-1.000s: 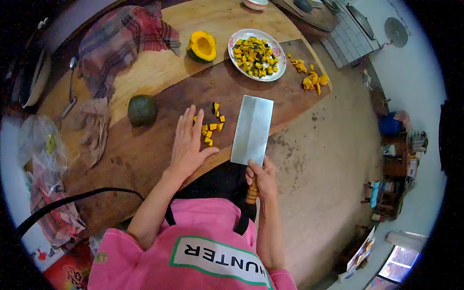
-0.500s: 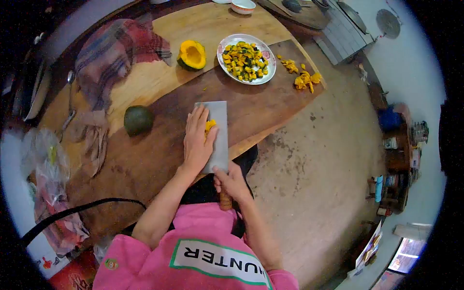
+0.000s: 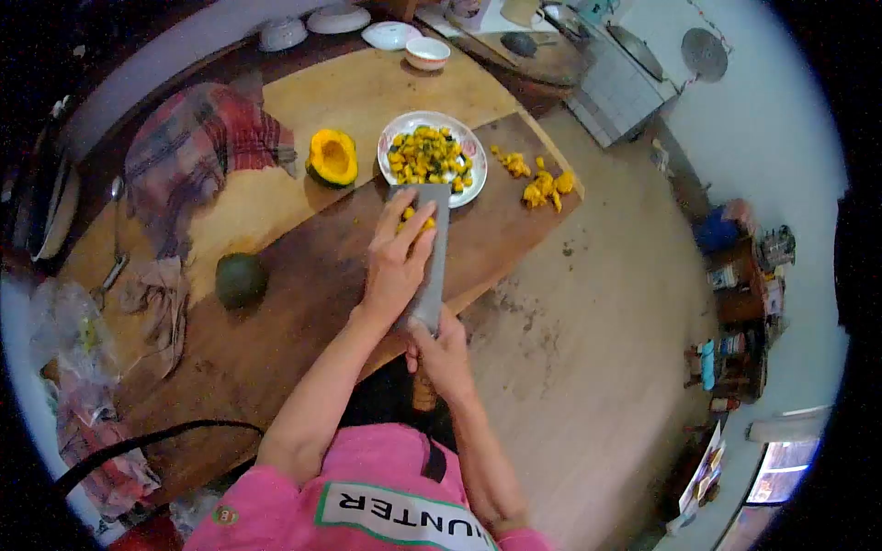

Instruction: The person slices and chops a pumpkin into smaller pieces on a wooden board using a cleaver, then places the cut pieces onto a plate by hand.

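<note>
My right hand (image 3: 445,354) is wrapped round the wooden handle of a cleaver (image 3: 436,266), whose broad grey blade points away from me. Cut yellow pumpkin pieces (image 3: 428,223) lie on the blade, and my left hand (image 3: 393,271) covers them with its fingers bent over them. The blade's far end overlaps the near rim of a flower-patterned plate (image 3: 477,191) in view. Diced pumpkin (image 3: 425,151) with dark green skin is heaped on that plate. To its left sits a hollowed pumpkin half (image 3: 333,158), cut face showing. A dark green pumpkin piece (image 3: 242,281) rests skin up, nearer me.
Pumpkin scraps (image 3: 548,190) lie by the right edge of the wooden table (image 3: 303,340). A plaid cloth (image 3: 197,138), a spoon (image 3: 117,191) and plastic bags (image 3: 73,321) are on the left. A white bowl (image 3: 427,53) stands at the far edge.
Both hands have carried the cleaver and its pumpkin pieces forward from the table to the plate's near rim. The camera view has tilted up, showing more bowls at the back.
</note>
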Motion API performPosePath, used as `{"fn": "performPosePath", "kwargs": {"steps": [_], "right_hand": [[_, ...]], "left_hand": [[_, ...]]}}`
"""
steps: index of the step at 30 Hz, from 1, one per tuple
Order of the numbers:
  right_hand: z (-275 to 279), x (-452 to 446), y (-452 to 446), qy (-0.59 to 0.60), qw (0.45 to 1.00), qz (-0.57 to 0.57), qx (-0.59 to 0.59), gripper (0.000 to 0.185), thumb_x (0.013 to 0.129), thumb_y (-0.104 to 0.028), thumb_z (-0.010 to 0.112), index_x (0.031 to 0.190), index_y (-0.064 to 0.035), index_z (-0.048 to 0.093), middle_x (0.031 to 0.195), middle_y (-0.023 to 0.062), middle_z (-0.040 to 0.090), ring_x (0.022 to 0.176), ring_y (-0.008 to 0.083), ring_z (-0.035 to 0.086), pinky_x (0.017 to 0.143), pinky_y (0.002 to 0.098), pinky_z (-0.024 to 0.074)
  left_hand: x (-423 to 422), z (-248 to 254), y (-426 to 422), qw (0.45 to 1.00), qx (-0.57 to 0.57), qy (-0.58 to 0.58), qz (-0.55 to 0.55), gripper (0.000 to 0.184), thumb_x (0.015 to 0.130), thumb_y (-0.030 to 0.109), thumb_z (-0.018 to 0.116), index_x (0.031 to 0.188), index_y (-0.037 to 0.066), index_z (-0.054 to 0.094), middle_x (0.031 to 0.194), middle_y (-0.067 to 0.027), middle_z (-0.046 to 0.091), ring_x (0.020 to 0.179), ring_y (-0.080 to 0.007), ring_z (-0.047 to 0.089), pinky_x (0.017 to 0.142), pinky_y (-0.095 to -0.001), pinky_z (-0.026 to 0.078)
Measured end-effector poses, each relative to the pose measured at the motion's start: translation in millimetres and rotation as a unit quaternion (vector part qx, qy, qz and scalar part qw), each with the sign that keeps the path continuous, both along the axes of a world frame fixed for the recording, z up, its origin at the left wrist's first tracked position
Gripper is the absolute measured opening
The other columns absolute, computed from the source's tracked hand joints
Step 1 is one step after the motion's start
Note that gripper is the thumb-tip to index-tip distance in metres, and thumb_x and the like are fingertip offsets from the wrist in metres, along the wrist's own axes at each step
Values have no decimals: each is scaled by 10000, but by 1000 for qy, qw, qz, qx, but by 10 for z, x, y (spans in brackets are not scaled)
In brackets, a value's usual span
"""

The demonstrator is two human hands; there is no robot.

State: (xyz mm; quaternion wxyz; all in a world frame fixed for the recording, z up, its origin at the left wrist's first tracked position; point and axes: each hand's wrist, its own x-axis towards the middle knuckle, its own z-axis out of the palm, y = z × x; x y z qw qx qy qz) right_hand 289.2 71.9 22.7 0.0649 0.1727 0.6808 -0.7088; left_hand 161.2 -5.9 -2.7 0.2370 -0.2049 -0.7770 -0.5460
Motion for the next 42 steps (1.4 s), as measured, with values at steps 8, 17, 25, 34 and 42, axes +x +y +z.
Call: {"fn": "performPosePath", "kwargs": {"steps": [8,17,25,34,42], "right_hand": [[360,-493,435,44,991,-125,-15,85,966,-81,570,1000,-14,532,677,6,496,549,94,488,477,254,425],[116,163,613,-19,983,-166,-70,133,945,-93,605,1019,-11,531,650,21,491,504,113,479,463,254,413],[-37,764,530,-67,978,-178,-83,132,940,-78,608,1028,-10,536,655,16,499,504,97,468,426,244,399],[-89,870,288,-62,990,-106,-69,136,946,-80,607,1036,-3,540,653,23,504,492,106,488,438,250,415],[-47,901,135,-86,991,-97,-36,139,942,-96,625,1010,-14,536,650,25,513,483,103,485,442,248,420]], "left_hand": [[-1290,20,787,998,62,13,-14,246,904,122,629,1106,-6,686,1161,-225,667,1105,-389,625,957,-440,486],[-1197,438,-378,996,60,-1,59,166,858,44,673,1016,12,714,954,-144,732,871,-258,707,789,-349,535],[-197,424,-2285,978,-90,-136,130,130,891,56,672,1007,-4,681,941,-31,659,851,-121,619,750,-261,478],[321,80,-2768,952,-99,-290,-4,689,827,230,803,1424,54,506,1323,-125,591,1212,-247,565,1051,-352,428],[278,21,-2593,946,-216,-236,48,854,641,225,869,1381,29,490,1323,-199,550,1271,-374,506,1084,-415,397]]}}
